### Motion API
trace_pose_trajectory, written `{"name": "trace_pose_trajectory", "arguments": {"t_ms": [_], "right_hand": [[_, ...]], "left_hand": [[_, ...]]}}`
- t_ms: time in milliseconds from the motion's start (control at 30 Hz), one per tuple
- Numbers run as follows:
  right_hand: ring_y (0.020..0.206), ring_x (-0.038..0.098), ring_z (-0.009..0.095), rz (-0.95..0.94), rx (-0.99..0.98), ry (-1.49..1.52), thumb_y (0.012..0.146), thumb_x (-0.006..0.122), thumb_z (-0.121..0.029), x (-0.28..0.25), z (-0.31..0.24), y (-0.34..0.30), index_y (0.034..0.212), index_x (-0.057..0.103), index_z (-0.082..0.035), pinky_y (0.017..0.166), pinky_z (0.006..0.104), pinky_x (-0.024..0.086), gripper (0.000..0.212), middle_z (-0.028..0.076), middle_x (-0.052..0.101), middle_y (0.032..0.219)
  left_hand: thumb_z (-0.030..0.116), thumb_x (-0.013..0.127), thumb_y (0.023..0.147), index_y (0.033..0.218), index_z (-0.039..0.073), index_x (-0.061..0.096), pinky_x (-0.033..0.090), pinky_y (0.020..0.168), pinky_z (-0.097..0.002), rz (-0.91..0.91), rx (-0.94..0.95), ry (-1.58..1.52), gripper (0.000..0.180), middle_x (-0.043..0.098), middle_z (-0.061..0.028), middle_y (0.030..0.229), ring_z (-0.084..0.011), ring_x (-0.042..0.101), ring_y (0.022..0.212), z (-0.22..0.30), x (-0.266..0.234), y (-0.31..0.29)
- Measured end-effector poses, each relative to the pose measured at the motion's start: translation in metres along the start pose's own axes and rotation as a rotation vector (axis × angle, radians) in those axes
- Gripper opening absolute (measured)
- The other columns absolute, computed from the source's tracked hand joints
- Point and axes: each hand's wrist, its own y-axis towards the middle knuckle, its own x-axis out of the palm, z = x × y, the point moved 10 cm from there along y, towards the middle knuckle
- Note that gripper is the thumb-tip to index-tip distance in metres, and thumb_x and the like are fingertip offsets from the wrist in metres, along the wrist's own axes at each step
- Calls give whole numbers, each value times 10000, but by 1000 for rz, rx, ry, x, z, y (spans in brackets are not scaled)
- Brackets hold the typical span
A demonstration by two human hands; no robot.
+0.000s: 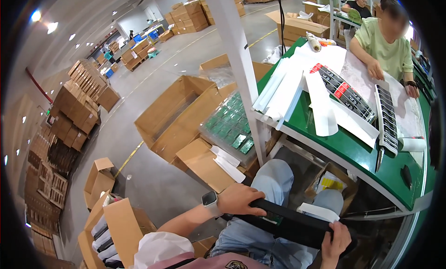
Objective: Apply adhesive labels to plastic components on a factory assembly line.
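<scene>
A long, black, gently curved bar-shaped part [297, 226] lies across my lap, with a bit of green showing in a gap near its left end. My left hand [239, 199], with a watch on the wrist, is closed around that left end. At the other end, my right hand [336, 242] grips the part's near edge, fingertips on top. A white strip [318, 211] rests along the far edge beside the right fingers; whether they touch it I cannot tell. The part's underside is hidden.
A green worktable [297, 116] on the right bears white sheets, a black slatted part [385, 116] and a knife [379, 158]. A person [383, 48] works across it. Open cartons [167, 116], a white post [237, 51] and a tray of green packed pieces [232, 123] stand ahead.
</scene>
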Motion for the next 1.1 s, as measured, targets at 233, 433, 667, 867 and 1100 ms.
{"name": "trace_pose_trajectory", "arguments": {"t_ms": [233,433,667,867,1100], "right_hand": [[900,653,445,107,-72,-149,891,536,18,-7,30,-27,1214,461,-37,806,504,544,336,269,638,1065],[1063,584,375,-114,300,35,680,803,-83,-4,55,-1,1265,540,-21,904,422,487,644,203,554,1208],[844,594,215,69,542,613,751,730,-89,0,18,43,937,634,46,708,277,467,249,142,628,944],[637,601,114,-170,705,737,769,697,59,63,-20,71,808,650,20,591,227,475,72,59,621,723],[613,607,99,-293,863,907,809,665,74,110,-18,61,823,645,37,563,202,491,44,43,615,746]], "left_hand": [[437,672,838,1040,70,616,467,754,-375,398,103,153,422,640,-73,912,-256,626,846,42,-45,-2],[216,619,883,974,61,640,452,785,-422,616,-52,154,181,652,-121,909,-305,614,867,11,-47,3],[162,564,927,1044,24,629,466,804,-419,536,-96,-190,192,652,-152,957,-341,606,909,-22,-47,5],[109,535,919,1062,-16,620,442,907,-349,572,144,-742,208,618,-131,1086,-260,588,997,-26,-54,-10],[356,577,886,900,-17,658,416,947,-412,547,201,-931,382,658,-137,925,-292,579,1013,-38,-45,-17]]}}
